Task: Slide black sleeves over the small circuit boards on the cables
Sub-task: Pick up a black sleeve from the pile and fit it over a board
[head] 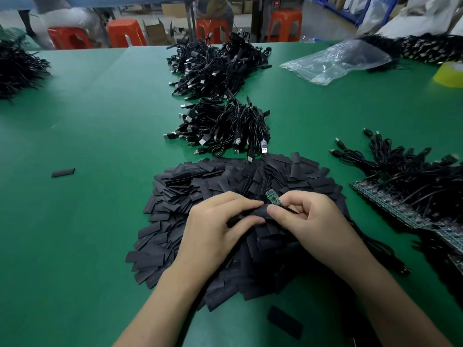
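Note:
A big heap of flat black sleeves [215,181] covers the green table [100,146] in front of me. My left hand [215,226] pinches one black sleeve [253,213] between thumb and fingers just above the heap. My right hand [305,221] pinches a small green circuit board [273,197] at its cable end, and the board's far end sticks up past the sleeve. The board's black cable [375,249] trails off to the right under my right wrist.
Two piles of black USB cables [223,126] lie beyond the heap. At the right, cables with bare green boards [400,209] lie in a row. Loose sleeves [63,172] lie at the left and near edge. A clear plastic bag [335,61] and orange stools [125,33] sit farther back.

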{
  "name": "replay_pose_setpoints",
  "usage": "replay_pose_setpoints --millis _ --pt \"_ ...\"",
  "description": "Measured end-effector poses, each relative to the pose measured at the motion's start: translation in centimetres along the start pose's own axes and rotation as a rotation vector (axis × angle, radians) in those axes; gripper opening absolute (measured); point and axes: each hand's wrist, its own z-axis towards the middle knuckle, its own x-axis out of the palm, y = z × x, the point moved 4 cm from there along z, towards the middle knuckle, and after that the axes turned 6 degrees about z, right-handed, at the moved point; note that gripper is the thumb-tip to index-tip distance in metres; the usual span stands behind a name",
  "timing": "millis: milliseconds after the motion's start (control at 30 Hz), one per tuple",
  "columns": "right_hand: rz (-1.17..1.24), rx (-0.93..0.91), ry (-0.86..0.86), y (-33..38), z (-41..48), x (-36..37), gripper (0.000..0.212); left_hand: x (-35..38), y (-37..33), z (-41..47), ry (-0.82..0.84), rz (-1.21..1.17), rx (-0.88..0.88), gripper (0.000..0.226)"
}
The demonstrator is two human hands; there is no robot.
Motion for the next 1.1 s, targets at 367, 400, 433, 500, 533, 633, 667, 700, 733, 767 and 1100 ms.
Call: replay_pose_setpoints --millis 367,400,433,500,533,633,667,700,733,767,1100 --pt "-0.216 -0.161 -0.013 1.2 -0.7 -0.2 0.027 -0.9 1.0 0.2 -0.099 -0.042 -0.107 0.015" --pt "-0.223 -0.17 -0.017 1.3 -0.7 -0.2 0.027 -0.9 1.0 0.2 -0.097 -0.044 -0.105 0.015" --pt "-0.229 -0.179 -0.017 1.3 -0.7 -0.2 0.027 -0.9 1.0 0.2 -0.096 -0.043 -0.104 0.015" --pt "-0.237 -0.198 -0.024 1.2 -0.6 -0.2 0.026 -0.9 1.0 0.3 -0.096 -0.044 -0.097 0.016" --pt "-0.231 -0.207 -0.031 1.2 -0.6 -0.1 0.026 -0.9 0.9 0.3 -0.096 -0.047 -0.095 0.016" --pt "-0.214 -0.217 -0.043 1.0 -0.6 -0.1 0.024 -0.9 0.8 0.3 -0.095 -0.05 -0.09 0.015" --pt "-0.219 -0.216 -0.04 1.0 -0.6 -0.1 0.023 -0.8 0.8 0.2 -0.093 -0.046 -0.087 0.015" --pt "-0.224 -0.214 -0.036 0.9 -0.7 -0.1 0.023 -0.8 0.8 0.2 -0.089 -0.041 -0.084 0.015" --pt "-0.228 -0.21 -0.034 0.8 -0.7 -0.2 0.022 -0.8 0.8 0.2 -0.082 -0.034 -0.081 0.016" --pt "-0.231 -0.204 -0.033 0.7 -0.7 -0.2 0.022 -0.8 0.8 0.1 -0.073 -0.027 -0.076 0.016" --pt "-0.275 -0.134 0.054 0.2 -0.5 -0.2 0.022 0.0 0.6 0.0 0.114 0.047 0.092 0.019"
